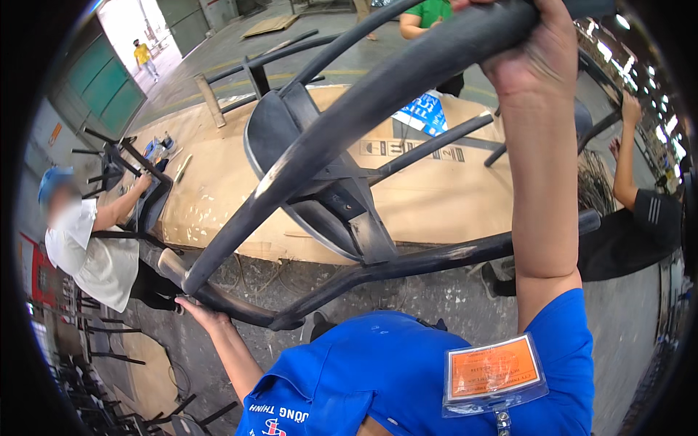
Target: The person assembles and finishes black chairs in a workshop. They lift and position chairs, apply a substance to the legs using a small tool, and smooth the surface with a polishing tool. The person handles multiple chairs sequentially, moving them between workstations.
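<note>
Near side of the bench: one black chair frame, one orange badge. One person left of the bench, one person right, two people beyond.

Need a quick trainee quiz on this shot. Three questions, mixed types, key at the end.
1. Multiple choice: what is the right hand holding?
A) A sheet of cardboard
B) A black furniture frame
C) A hand tool

2. True or false: the left hand is higher in the picture than the right hand.

3. Fill in the blank: the badge on the blue shirt holds a card coloured ____.

Key:
1. B
2. False; the left hand is lower, by the lower-left part of the frame.
3. Orange
</note>
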{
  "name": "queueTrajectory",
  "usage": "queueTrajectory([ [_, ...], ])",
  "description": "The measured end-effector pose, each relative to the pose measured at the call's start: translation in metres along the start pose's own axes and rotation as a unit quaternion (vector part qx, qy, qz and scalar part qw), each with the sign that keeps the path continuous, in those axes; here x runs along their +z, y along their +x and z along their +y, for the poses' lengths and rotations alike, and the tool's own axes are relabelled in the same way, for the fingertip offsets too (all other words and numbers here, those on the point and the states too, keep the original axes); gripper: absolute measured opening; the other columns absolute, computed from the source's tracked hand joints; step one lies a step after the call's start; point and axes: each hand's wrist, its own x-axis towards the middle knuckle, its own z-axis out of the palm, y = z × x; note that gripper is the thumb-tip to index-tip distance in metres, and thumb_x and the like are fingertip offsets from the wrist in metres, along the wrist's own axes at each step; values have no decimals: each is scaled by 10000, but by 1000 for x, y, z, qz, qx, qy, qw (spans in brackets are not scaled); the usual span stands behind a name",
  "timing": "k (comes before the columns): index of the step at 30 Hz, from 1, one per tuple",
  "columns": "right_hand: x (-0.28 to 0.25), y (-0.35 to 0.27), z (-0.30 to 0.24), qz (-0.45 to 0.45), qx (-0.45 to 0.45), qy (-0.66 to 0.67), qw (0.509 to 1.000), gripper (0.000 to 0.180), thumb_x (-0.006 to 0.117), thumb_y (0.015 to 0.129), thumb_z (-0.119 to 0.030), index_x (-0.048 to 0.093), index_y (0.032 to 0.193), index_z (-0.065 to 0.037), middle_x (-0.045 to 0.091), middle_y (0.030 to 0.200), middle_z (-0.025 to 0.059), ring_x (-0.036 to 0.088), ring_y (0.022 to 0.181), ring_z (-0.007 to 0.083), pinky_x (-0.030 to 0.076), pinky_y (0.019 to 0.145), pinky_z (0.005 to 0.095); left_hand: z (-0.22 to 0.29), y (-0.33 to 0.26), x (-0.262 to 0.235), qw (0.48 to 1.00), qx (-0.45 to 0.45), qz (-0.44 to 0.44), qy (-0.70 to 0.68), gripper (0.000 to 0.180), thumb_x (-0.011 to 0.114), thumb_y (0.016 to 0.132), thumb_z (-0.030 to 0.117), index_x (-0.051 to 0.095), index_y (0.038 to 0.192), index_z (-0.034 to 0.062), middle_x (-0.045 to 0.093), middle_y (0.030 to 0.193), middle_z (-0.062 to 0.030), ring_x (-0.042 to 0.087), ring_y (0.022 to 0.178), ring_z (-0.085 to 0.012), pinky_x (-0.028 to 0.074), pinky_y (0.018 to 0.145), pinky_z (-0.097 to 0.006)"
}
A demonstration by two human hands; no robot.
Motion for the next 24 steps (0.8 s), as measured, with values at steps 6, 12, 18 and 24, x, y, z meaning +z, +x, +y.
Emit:
queueTrajectory([
  [6, 129, 14, 112, -127, 46, -88, 987, 126, 629, 770, -154, 536, 764, -68, 538, 663, 58, 533, 606, 150, 463, 602, 315, -25, 55, -59, 996, 30, 45, -68, 851, 177, 871, 716, 313, 1407, 69, 338, 1440, -125, 291, 1338, -288, 193, 1115, -419],
  [12, 229, 9, 261, -240, 91, -67, 964, 129, 603, 765, -126, 556, 767, -7, 562, 640, 57, 531, 548, 125, 421, 505, 272, -65, 132, -152, 985, -114, 74, -105, 869, 100, 840, 748, 304, 1423, 137, 279, 1477, -99, 238, 1361, -311, 160, 1119, -482],
  [18, 274, -3, 363, -229, 67, 158, 958, 88, 562, 810, -56, 582, 801, 30, 599, 666, 72, 571, 549, 134, 430, 465, 282, -56, 158, -200, 966, -204, 116, -111, 937, 68, 782, 805, 303, 1426, 166, 249, 1488, -88, 205, 1371, -326, 140, 1115, -529],
  [24, 256, 9, 317, -294, 145, -16, 945, 84, 584, 795, -105, 552, 765, -33, 574, 657, 37, 568, 618, 128, 442, 546, 277, -36, 192, -210, 963, -201, 144, -103, 887, 82, 781, 811, 492, 1214, 155, 421, 1325, -91, 319, 1287, -319, 179, 1095, -547],
])
